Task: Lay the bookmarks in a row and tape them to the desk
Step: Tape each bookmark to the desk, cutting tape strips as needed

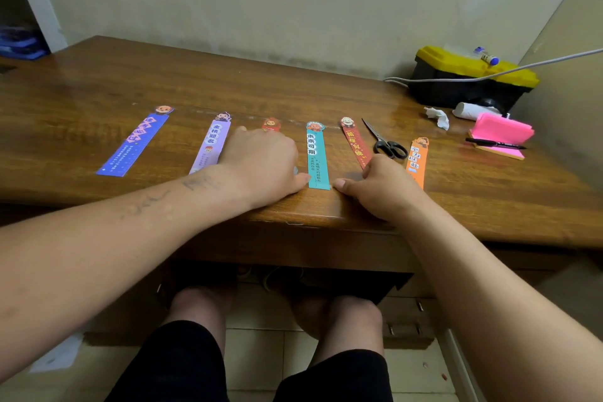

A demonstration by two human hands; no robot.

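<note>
Right grip (381, 186) beside teal bookmark (316, 157) — lengthwise away

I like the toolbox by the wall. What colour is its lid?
Yellow; the lid shows best in the head view.

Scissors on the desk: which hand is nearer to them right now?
Right. The right hand sits just below the scissors, toward the desk edge. The left hand lies farther left, with the teal bookmark between it and them.
</note>
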